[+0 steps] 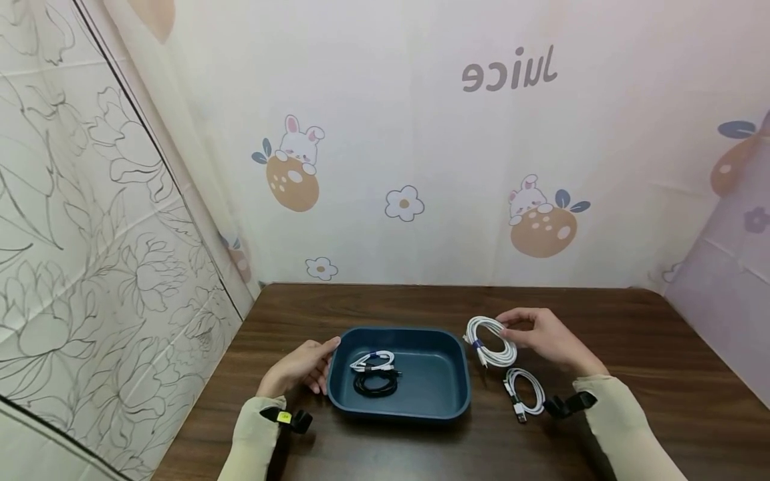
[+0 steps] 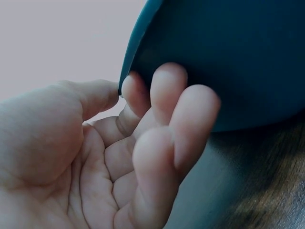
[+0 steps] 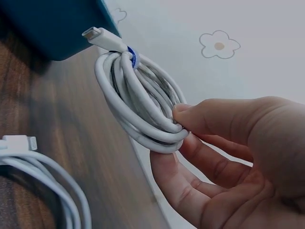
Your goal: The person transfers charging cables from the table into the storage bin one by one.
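The person's right hand [image 1: 550, 337] pinches a coiled white USB-C cable [image 3: 143, 102] between thumb and fingers, its grip clamped on the side of the coil. A blue tie [image 3: 133, 57] binds the loops beside the plug. The coil is held just right of a dark teal tray [image 1: 430, 377], outside its rim. The left hand [image 1: 303, 366] has its grip on the tray's left wall near the far corner, thumb at the rim and fingers against the outside.

The tray stands on the dark wood-grain tabletop [image 1: 361, 304]. In its left part lie a small coiled white cable [image 1: 373, 367] and, just nearer the person, a coiled black cable [image 1: 375, 392]. Another white cable [image 1: 511, 387], with a Lightning plug [image 3: 32, 143] and a USB-A plug [image 1: 520, 411], lies coiled on the tabletop to the right of the tray, near the right wrist. Behind the tabletop hangs a pale backdrop [image 1: 445, 153] printed with rabbits and flowers.
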Action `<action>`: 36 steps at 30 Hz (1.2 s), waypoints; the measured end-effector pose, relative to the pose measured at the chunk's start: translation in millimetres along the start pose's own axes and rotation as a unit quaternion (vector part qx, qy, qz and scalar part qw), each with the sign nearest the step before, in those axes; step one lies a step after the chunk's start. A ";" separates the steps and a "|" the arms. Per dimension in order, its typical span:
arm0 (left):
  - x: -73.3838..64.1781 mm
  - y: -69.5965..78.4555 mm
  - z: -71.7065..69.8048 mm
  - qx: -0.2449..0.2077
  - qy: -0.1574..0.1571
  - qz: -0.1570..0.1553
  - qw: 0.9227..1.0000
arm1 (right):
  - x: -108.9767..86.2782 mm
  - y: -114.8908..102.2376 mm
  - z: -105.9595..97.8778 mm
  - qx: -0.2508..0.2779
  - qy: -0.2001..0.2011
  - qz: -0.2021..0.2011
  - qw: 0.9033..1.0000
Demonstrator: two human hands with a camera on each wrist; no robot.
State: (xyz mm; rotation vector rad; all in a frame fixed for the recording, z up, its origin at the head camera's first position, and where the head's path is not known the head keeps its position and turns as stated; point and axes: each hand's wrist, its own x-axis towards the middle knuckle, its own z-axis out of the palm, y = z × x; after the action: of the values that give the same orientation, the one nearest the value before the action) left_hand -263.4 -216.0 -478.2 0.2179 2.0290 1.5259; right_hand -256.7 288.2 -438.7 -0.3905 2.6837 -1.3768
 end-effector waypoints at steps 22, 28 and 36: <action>1.6 -2.9 -0.7 -0.003 -0.004 0.002 1.000 | 12.8 -38.8 -18.9 -0.055 -0.010 -0.039 0.998; 0.9 -2.3 -1.0 -0.002 -0.004 0.001 1.000 | 19.2 -45.6 -10.5 -0.054 -0.030 -0.051 0.997; 1.5 -0.9 -0.1 0.002 0.001 0.000 1.000 | 27.4 -49.5 1.9 -0.036 -0.037 -0.065 0.997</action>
State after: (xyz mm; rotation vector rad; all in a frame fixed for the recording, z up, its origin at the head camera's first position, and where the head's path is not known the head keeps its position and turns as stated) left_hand -264.5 -215.7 -479.6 0.2180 2.0340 1.5235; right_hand -273.7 251.6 -399.0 -0.6199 2.6958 -1.2715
